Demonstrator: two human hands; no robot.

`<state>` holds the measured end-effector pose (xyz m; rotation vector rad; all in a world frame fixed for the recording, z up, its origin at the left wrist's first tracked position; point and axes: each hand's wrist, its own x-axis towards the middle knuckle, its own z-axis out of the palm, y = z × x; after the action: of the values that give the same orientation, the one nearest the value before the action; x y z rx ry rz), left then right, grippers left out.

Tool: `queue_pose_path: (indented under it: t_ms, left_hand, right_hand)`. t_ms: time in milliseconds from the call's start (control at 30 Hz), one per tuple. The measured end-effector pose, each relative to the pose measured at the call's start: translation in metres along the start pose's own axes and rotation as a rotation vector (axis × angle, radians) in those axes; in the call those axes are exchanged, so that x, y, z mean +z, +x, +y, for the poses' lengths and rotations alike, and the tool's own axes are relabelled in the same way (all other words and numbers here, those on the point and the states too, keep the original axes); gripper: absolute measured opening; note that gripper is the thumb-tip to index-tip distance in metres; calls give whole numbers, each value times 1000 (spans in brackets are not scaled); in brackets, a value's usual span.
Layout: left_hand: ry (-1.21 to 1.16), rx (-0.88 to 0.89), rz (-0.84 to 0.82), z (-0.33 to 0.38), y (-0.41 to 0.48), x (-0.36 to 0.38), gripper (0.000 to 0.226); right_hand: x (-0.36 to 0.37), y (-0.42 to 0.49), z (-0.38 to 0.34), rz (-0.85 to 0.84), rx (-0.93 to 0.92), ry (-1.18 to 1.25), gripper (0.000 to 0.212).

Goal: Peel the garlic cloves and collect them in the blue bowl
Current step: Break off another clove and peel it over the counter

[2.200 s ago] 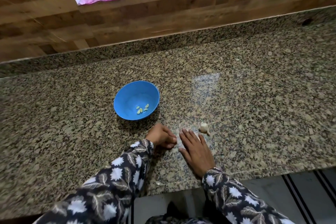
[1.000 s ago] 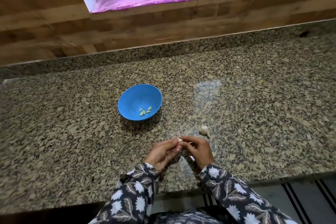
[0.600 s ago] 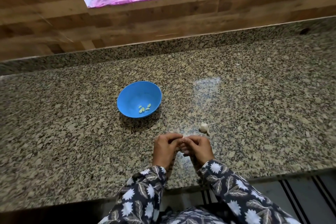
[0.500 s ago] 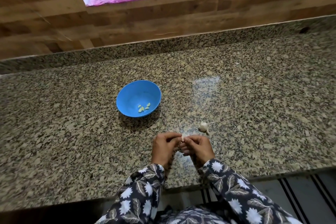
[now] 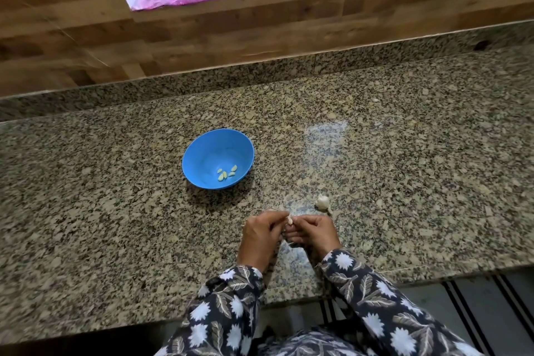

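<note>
Granite bench (image 5: 115, 225): your left hand (image 5: 260, 235) and right hand (image 5: 316, 235) pinch clove (image 5: 289, 220) near bowl (image 5: 202, 153). Peeling underway; next, strip skin, drop clove in bowl.

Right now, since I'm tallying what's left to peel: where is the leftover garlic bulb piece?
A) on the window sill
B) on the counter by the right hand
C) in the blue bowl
B: the garlic bulb piece lies on the granite counter just beyond the right hand, which with the left hand pinches a garlic clove.
</note>
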<state>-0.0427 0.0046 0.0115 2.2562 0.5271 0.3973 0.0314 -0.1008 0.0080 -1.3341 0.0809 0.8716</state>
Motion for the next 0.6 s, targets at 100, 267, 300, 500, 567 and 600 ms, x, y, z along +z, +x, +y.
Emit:
queue_pose_path:
  t_ms: [100,267,300,500,567,600]
  left_hand:
    - [50,64,-35,3,-3,0,27]
    - [98,87,-108,-1,-3,1,32]
    - [75,64,-98,-2,-2,1,30]
    - [-351,-296,-49,-7,4,3,17]
    - [-469,-354,-40,-6,4,5,17]
    - [-509,-371,-34,-5,3,5,19]
  right_hand:
    - [-1,0,-1,27,0,-39,18]
    - [-4,1,-2,37,5,-82,14]
    - [-4,0,-1,29,1,-85,14]
    - [0,-3,-3,10,-16,-26,14]
    - [1,-2,-2,24,-32,-39,15]
    - [1,-1,0,34,-40,-63,14]
